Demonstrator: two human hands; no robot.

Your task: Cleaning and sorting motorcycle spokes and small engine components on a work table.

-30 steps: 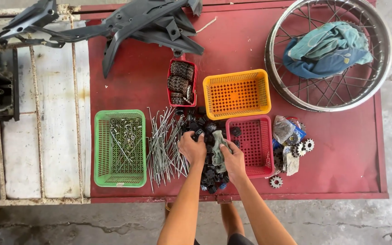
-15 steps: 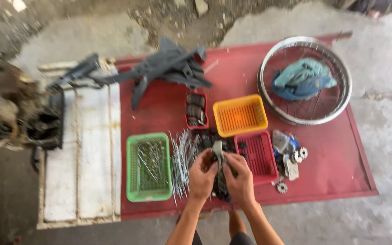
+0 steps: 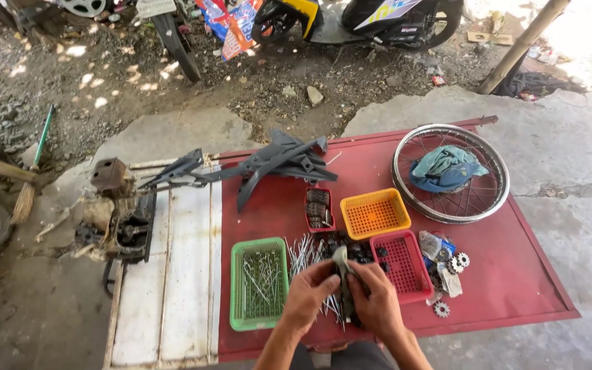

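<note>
**Both hands on a dark metal part**

My left hand [image 3: 310,293] and right hand [image 3: 378,301] grip a dark metal part [image 3: 342,274] above the red table [image 3: 515,274], its long axis running 12 to 6. At 9 o'clock, the green basket [image 3: 260,284] holds spokes; at 2 o'clock, the red basket [image 3: 400,267] looks empty. I judge sorting unfinished: loose spokes [image 3: 304,252] remain.

Outdoor moto repair yard: wheel rim [image 3: 450,174], spokes [image 3: 303,255]
</note>
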